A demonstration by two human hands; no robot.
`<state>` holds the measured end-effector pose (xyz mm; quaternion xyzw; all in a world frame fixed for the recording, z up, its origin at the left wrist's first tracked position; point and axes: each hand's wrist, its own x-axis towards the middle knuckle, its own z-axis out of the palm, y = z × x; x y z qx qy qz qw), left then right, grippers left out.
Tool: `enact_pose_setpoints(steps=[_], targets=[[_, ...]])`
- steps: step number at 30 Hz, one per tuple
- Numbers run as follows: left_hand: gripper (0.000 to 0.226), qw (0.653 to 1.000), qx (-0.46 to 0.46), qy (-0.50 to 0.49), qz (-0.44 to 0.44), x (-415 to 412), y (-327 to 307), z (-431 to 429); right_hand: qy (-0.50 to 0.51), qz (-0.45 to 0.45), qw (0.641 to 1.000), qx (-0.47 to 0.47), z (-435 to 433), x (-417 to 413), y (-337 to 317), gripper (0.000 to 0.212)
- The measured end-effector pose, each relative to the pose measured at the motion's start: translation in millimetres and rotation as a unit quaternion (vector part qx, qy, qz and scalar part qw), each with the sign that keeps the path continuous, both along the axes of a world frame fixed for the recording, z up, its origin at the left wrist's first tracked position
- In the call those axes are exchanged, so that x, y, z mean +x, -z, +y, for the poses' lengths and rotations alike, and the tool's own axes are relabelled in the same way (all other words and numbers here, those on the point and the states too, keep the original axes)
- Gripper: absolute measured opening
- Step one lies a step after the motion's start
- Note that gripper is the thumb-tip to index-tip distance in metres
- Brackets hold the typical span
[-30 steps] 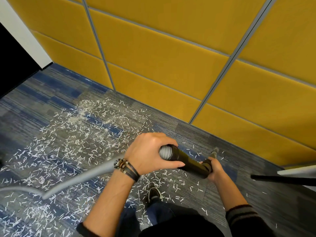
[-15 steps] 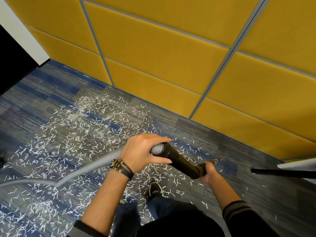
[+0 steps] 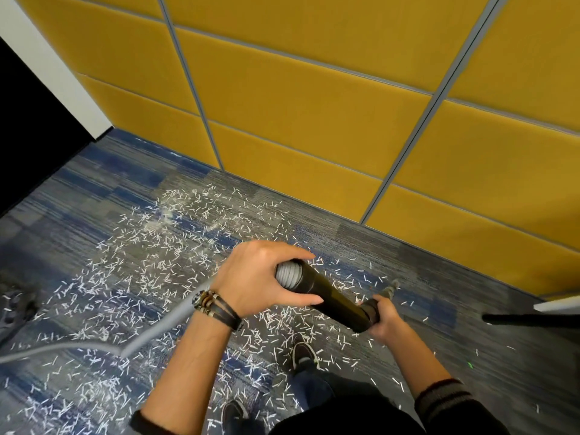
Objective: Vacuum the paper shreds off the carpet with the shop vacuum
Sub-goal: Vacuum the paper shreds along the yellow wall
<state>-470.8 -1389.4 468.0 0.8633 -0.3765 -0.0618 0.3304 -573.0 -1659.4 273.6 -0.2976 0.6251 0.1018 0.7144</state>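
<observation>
L hand [image 3: 260, 277]: fingers and thumb curled round the joint where grey ribbed flexible hose [image 3: 288, 274] enters black rigid plastic vacuum tube [image 3: 332, 298]. R hand [image 3: 385, 320]: fingers wrapped on tube's lower end, beside narrow nozzle tip [image 3: 390, 285], which points down at blue-grey striped carpet [image 3: 94, 189] near the wall; contact w/ carpet can't be told. Hose trails left across floor. Small white paper shreds [image 3: 150, 271] scattered thick over carpet left and centre, also under both arms and around dark shoes [image 3: 303, 353]; few right of tube. Dark bands and watch [image 3: 213, 306] on L wrist. Yellow padded wall panels [image 3: 298, 105] w/ grey seams behind. Thin black rod [image 3: 530, 318] at right edge.
</observation>
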Motion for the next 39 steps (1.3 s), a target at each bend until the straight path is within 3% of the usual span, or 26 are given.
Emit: enact_pose_setpoints(steps=[5, 11, 16, 25, 29, 35, 39], targets=[[0.063, 0.996, 0.067, 0.032, 0.056, -19.4, 19.8, 12.9, 0.018, 0.046, 0.998, -0.024, 17.3, -50.6, 11.3, 0.028], [0.064, 0.994, 0.053, 0.019, 0.093, -43.2, 46.9, 34.2, -0.037, 0.092, 0.993, -0.067, 26.2, -72.8, 25.9, 0.023], [0.057, 0.991, 0.054, 0.068, 0.101, -71.7, 56.5, 48.0, -0.030, 0.084, 0.991, -0.096, 48.4, -102.4, 27.9, 0.035], [0.055, 0.992, 0.060, 0.026, 0.103, -86.4, 61.4, 59.2, -0.034, 0.092, 0.986, -0.132, 54.5, -92.6, 17.6, 0.027], [0.057, 0.993, 0.040, -0.008, 0.109, -75.5, 63.6, 96.2, -0.037, 0.061, 0.992, -0.106, 88.4, -72.8, 11.9, 0.027], [0.059, 0.993, 0.037, 0.032, 0.109, -75.9, 51.1, 99.0, -0.015, 0.039, 0.994, -0.100, 97.0, -83.3, 10.2, 0.026], [0.060, 0.991, 0.039, 0.053, 0.120, -82.6, 61.0, 75.7, -0.005, 0.072, 0.992, -0.104, 77.3, -120.2, 15.3, 0.024]])
